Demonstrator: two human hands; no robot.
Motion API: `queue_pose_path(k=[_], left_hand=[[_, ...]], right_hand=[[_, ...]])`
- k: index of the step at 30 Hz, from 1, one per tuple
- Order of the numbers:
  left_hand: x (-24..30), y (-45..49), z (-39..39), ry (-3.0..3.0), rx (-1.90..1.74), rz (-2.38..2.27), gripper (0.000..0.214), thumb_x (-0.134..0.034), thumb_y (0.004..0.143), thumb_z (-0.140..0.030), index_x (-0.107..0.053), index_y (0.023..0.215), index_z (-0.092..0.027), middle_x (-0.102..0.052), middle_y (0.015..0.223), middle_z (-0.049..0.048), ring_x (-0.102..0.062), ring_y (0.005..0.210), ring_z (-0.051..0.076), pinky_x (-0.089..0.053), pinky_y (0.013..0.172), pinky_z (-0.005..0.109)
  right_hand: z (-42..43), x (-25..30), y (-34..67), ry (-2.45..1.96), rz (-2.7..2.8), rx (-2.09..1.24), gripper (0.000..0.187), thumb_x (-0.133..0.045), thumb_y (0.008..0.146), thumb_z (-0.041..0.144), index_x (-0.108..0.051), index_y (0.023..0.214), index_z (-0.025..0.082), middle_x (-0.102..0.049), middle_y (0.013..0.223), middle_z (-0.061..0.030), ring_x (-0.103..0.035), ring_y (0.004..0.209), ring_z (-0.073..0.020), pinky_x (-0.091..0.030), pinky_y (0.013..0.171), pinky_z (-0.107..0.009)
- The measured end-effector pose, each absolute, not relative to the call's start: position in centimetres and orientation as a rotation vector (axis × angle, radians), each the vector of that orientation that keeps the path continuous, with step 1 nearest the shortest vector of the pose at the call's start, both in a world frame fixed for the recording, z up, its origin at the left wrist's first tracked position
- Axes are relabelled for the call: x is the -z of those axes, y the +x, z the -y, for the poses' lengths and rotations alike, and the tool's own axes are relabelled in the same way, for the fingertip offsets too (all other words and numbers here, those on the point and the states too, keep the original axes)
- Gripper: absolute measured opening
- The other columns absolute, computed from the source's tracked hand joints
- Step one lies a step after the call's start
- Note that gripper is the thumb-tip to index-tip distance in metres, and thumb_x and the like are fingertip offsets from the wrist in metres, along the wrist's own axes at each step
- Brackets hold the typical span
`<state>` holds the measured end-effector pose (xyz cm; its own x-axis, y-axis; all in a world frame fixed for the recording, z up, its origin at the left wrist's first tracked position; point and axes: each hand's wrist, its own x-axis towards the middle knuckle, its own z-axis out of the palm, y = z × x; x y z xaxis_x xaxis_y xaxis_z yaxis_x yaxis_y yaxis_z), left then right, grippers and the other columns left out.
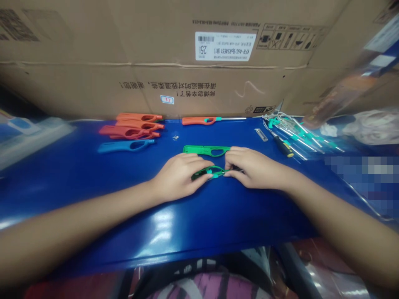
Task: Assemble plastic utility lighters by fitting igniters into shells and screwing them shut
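Between my two hands is a green lighter casing half (219, 169) with a teal trigger piece set in it. My left hand (183, 174) grips its handle end, thumb in front and fingers behind. My right hand (249, 167) pinches the narrow nozzle end, where part of a thin metal rod shows beside the fingers. Just behind lies a second green casing half (204, 150) on the blue table, its right end close to my right hand's knuckles. What sits inside the held casing is mostly hidden by my fingers.
Orange lighter casings (137, 121) and a blue casing (126, 145) lie left. An assembled orange lighter (199, 121) rests by the cardboard wall (156, 45). Rightward are metal rods with teal triggers (299, 131), a screwdriver (283, 147) and a small clear tube (261, 135). Tiny white pieces (176, 138) lie mid-table.
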<state>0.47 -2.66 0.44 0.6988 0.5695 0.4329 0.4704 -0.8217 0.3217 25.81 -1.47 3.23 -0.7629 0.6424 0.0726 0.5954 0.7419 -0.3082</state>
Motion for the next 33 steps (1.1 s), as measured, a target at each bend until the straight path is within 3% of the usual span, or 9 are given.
queue_pose_path(k=[11, 18, 23, 33], left_hand=[[0.1, 0.6, 1.8, 2.715, -0.695, -1.035, 0.038, -0.051, 0.102, -0.039, -0.070, 0.127, -0.018, -0.067, 0.105, 0.0099, -0.065, 0.096, 0.023, -0.055, 0.085, 0.038], [0.2, 0.6, 1.9, 2.651, -0.711, -1.015, 0.036, -0.051, 0.102, -0.034, -0.070, 0.126, -0.016, -0.066, 0.102, 0.0095, -0.065, 0.095, 0.023, -0.054, 0.087, 0.039], [0.4, 0.6, 1.8, 2.617, -0.729, -1.004, 0.032, -0.053, 0.101, -0.033, -0.071, 0.123, -0.017, -0.066, 0.101, 0.0086, -0.064, 0.093, 0.022, -0.054, 0.086, 0.038], [0.3, 0.6, 1.9, 2.563, -0.757, -0.944, 0.030, -0.054, 0.100, -0.030, -0.072, 0.120, -0.017, -0.066, 0.100, 0.0084, -0.065, 0.091, 0.021, -0.054, 0.086, 0.038]], right_hand=[[0.9, -3.9, 26.6, -0.881, 2.790, -0.384, 0.020, -0.058, 0.098, 0.027, -0.068, 0.082, 0.018, -0.068, 0.081, -0.0060, -0.059, 0.084, -0.0214, -0.044, 0.077, -0.033], [1.6, -3.6, 26.3, -0.962, 2.710, -0.486, 0.013, -0.062, 0.095, 0.025, -0.065, 0.105, 0.019, -0.064, 0.105, -0.0066, -0.061, 0.088, -0.0183, -0.047, 0.074, -0.029], [1.5, -3.2, 26.3, -0.936, 2.736, -0.539, 0.007, -0.061, 0.095, 0.022, -0.066, 0.097, 0.019, -0.063, 0.102, -0.0059, -0.061, 0.088, -0.0183, -0.049, 0.079, -0.031], [2.0, -3.7, 26.1, -0.858, 2.794, -0.520, 0.012, -0.057, 0.097, 0.021, -0.068, 0.092, 0.019, -0.063, 0.097, -0.0056, -0.060, 0.082, -0.0166, -0.047, 0.073, -0.029]])
